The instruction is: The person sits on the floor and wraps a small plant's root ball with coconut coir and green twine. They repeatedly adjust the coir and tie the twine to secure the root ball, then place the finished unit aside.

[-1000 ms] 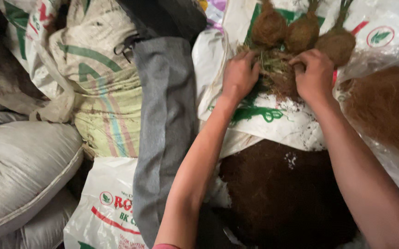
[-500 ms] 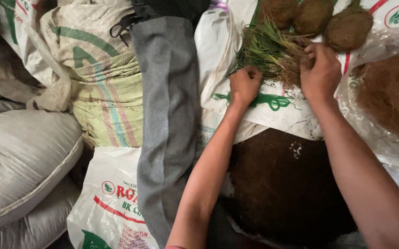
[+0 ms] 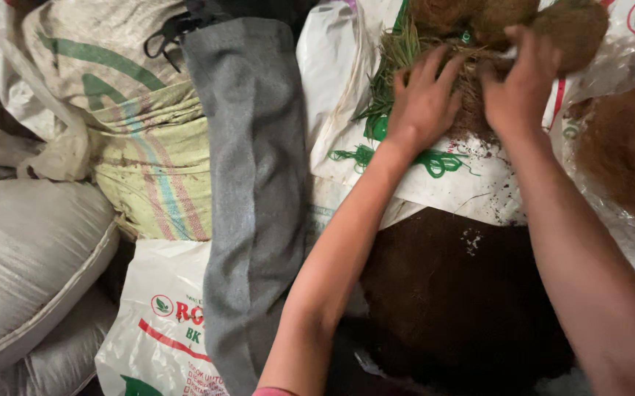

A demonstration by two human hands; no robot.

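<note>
Both my hands are on one fibrous brown root clump (image 3: pixel 471 88) lying on the white sack (image 3: pixel 435 176) at the top of view. My left hand (image 3: pixel 424 99) lies on it with fingers spread, beside the green grass blades (image 3: pixel 391 66). My right hand (image 3: pixel 523 84) curls around its other side. Round coir balls (image 3: pixel 574 29) crowd just behind; dark soil (image 3: pixel 449 293) lies open nearer me.

A long grey cloth (image 3: pixel 255 183) hangs down the middle. Beside it sits a striped sack (image 3: pixel 149 139) and a fat grey sack (image 3: pixel 24 257). A white bag with red letters (image 3: pixel 160 323) lies below. Dark brown dirt (image 3: pixel 449 293) fills a pile.
</note>
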